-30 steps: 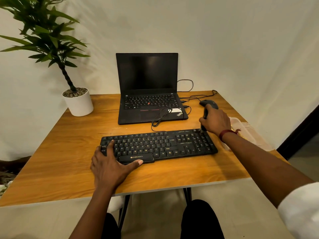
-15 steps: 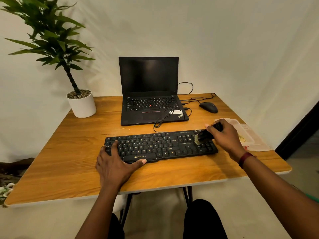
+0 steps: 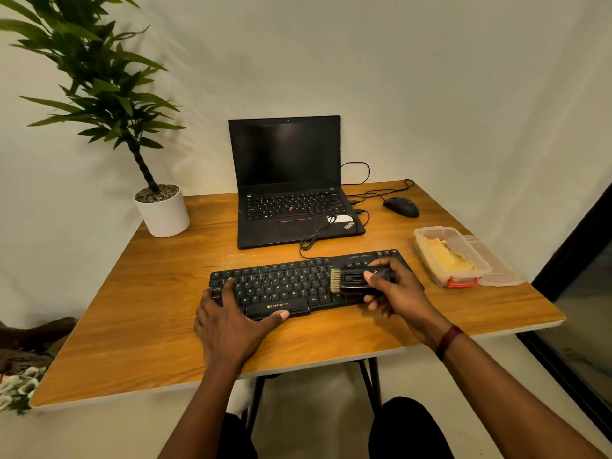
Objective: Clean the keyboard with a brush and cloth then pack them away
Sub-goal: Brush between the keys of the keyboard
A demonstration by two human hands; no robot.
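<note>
Keyboard [image 3: 298,286] sits centre frame near the table [image 3: 132,326] front edge, long axis left-right, slightly tilted up to the right. My right hand [image 3: 397,293] is closed around the brush [image 3: 351,279] over the keyboard's right part, bristles pointing left along the keys. My left hand [image 3: 231,323] lies flat, fingers spread, pinning the lower-left corner. Unswept keys lie left of the brush, so I'd guess the next stroke runs left. Cloth [image 3: 447,256] sits in the box [image 3: 427,246], right of frame.

Bare table [image 3: 142,313] at lower left lies open; laptop [image 3: 291,207], plant pot [image 3: 163,210] and container [image 3: 450,256] crowd upper centre and right
</note>
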